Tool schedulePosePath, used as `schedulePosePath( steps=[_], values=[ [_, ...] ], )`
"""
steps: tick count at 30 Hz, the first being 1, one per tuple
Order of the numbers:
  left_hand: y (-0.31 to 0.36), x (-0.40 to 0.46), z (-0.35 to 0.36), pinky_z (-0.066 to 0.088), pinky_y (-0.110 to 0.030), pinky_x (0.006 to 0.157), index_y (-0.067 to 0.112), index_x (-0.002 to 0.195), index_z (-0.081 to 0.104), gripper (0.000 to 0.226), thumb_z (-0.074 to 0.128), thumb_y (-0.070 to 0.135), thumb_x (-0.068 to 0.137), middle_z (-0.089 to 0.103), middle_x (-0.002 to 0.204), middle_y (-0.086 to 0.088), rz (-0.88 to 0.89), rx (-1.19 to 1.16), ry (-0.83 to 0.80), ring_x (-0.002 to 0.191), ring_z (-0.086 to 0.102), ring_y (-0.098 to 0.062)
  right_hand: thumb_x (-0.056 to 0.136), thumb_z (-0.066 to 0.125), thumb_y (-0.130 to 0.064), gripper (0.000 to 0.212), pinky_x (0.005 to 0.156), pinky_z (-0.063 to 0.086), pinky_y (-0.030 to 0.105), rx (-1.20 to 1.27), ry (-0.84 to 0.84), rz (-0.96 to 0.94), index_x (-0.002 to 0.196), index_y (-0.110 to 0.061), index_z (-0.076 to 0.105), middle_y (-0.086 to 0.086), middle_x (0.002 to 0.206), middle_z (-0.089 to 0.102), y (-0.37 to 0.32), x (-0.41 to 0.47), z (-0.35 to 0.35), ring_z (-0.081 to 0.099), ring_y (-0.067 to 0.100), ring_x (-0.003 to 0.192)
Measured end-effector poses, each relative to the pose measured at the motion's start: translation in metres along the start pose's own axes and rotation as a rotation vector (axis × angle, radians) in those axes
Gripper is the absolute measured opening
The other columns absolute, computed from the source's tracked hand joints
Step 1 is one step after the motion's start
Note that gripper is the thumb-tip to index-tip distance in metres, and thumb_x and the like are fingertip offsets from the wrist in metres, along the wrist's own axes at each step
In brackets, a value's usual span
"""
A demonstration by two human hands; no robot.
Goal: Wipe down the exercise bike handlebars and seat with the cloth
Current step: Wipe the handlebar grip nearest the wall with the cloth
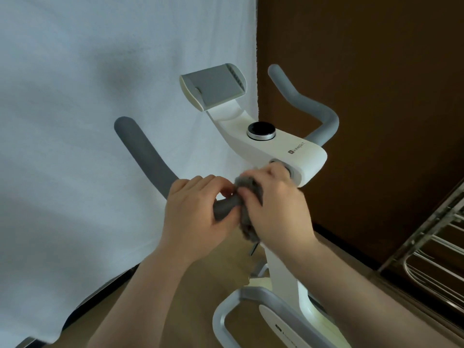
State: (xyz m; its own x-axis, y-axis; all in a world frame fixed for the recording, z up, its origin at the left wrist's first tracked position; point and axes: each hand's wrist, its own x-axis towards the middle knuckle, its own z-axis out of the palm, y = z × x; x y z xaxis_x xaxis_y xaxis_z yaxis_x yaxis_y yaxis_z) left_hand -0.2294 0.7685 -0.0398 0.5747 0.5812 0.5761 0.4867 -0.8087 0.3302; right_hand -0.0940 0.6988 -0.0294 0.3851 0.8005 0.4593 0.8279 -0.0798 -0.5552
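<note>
Near the white bike console, the right hand (273,204) clamps a fuzzy grey cloth (247,217) round the grey foam handlebar (150,156); left hand (198,209) fingers curl round its near bend, open floor below

Exercise bike: handlebars (148,156) matt grey foam; body (283,151) smooth white plastic; knob (260,131) glossy, metal-rimmed; cloth (247,222) fuzzy grey.

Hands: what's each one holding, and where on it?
Left hand grips the left handlebar at its inner end. Right hand grips the grey cloth, bunched against that same bar near the stem.
</note>
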Motion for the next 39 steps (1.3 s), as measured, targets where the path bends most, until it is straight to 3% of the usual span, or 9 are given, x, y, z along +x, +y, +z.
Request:
schedulePosePath(
  steps=[8, 12, 14, 15, 16, 19, 26, 32, 39],
  values=[
    [-0.020, -0.013, -0.014, 0.050, -0.034, 0.077, 0.018, 0.091, 0.068, 0.023, 0.050, 0.032, 0.088, 0.062, 0.094, 0.014, -0.053, -0.332, -0.020, 0.089, 0.060, -0.012, 0.094, 0.058, -0.029, 0.016, 0.078, 0.052, 0.028, -0.034, -0.024, 0.037, 0.106, -0.025, 0.068, -0.006, 0.109, 0.053, -0.018, -0.004, 0.005, 0.059, 0.014, 0.089],
    [-0.041, -0.021, -0.017, 0.039, -0.034, 0.103, 0.017, 0.095, 0.072, 0.027, 0.052, 0.035, 0.090, 0.064, 0.105, 0.010, -0.032, -0.214, 0.050, 0.107, 0.057, -0.008, 0.092, 0.060, -0.023, 0.015, 0.071, 0.042, 0.017, 0.050, -0.101, 0.082, 0.103, -0.018, 0.068, 0.004, 0.099, 0.057, -0.018, -0.001, 0.007, 0.051, 0.003, 0.085],
    [-0.051, -0.025, -0.022, 0.034, -0.032, 0.110, 0.017, 0.102, 0.073, 0.031, 0.050, 0.035, 0.091, 0.062, 0.115, 0.010, -0.068, -0.242, 0.061, 0.118, 0.052, -0.004, 0.101, 0.038, -0.003, 0.026, 0.064, 0.036, 0.012, 0.265, -0.114, 0.393, 0.116, 0.012, 0.052, 0.032, 0.092, 0.047, -0.006, -0.021, 0.014, 0.053, 0.027, 0.091],
    [-0.054, -0.027, -0.025, 0.035, -0.028, 0.110, 0.017, 0.107, 0.072, 0.033, 0.050, 0.035, 0.092, 0.062, 0.119, 0.010, -0.075, -0.268, 0.053, 0.122, 0.050, -0.004, 0.103, 0.027, 0.000, 0.031, 0.066, 0.032, 0.004, 0.029, -0.003, 0.475, 0.124, 0.018, 0.040, 0.038, 0.095, 0.042, -0.004, -0.027, 0.023, 0.048, 0.046, 0.091],
    [-0.057, -0.029, -0.026, 0.035, -0.022, 0.109, 0.017, 0.110, 0.071, 0.034, 0.049, 0.035, 0.092, 0.061, 0.122, 0.009, -0.072, -0.289, 0.045, 0.125, 0.048, -0.004, 0.102, 0.036, -0.002, 0.030, 0.080, 0.037, 0.006, 0.077, 0.024, 0.642, 0.127, 0.012, 0.045, 0.034, 0.101, 0.045, -0.011, -0.028, 0.034, 0.051, 0.049, 0.090],
    [-0.066, -0.031, -0.028, 0.037, -0.021, 0.108, 0.017, 0.114, 0.069, 0.035, 0.049, 0.036, 0.093, 0.062, 0.124, 0.009, -0.051, -0.327, 0.046, 0.127, 0.049, -0.004, 0.081, 0.073, -0.029, 0.024, 0.073, 0.052, 0.027, 0.075, -0.097, 0.191, 0.105, -0.029, 0.069, -0.013, 0.100, 0.054, -0.069, -0.021, 0.029, 0.059, 0.011, 0.081],
    [-0.067, -0.026, -0.031, 0.037, -0.010, 0.101, 0.018, 0.100, 0.071, 0.028, 0.049, 0.033, 0.092, 0.068, 0.109, 0.010, -0.063, -0.440, 0.071, 0.117, 0.051, 0.003, 0.085, 0.069, -0.031, 0.021, 0.080, 0.052, 0.019, 0.076, 0.028, 0.174, 0.106, -0.033, 0.070, -0.018, 0.102, 0.061, -0.079, -0.020, 0.031, 0.060, 0.004, 0.089],
    [-0.069, -0.021, -0.036, 0.036, -0.039, 0.111, 0.025, 0.097, 0.070, 0.024, 0.048, 0.033, 0.091, 0.067, 0.105, 0.018, 0.032, -0.456, -0.011, 0.115, 0.054, 0.000, 0.080, 0.073, -0.034, 0.030, 0.079, 0.049, 0.008, 0.058, 0.155, 0.238, 0.109, -0.040, 0.065, -0.028, 0.100, 0.053, -0.070, -0.033, 0.030, 0.056, -0.006, 0.095],
    [-0.061, -0.010, -0.029, 0.024, -0.031, 0.116, 0.033, 0.096, 0.068, 0.021, 0.047, 0.036, 0.091, 0.066, 0.097, 0.023, 0.169, -0.470, -0.114, 0.095, 0.059, 0.003, 0.085, 0.070, -0.024, 0.023, 0.074, 0.038, -0.004, 0.136, 0.418, 0.457, 0.103, -0.034, 0.060, -0.011, 0.104, 0.059, -0.061, -0.031, 0.033, 0.053, -0.008, 0.091]
  ],
)
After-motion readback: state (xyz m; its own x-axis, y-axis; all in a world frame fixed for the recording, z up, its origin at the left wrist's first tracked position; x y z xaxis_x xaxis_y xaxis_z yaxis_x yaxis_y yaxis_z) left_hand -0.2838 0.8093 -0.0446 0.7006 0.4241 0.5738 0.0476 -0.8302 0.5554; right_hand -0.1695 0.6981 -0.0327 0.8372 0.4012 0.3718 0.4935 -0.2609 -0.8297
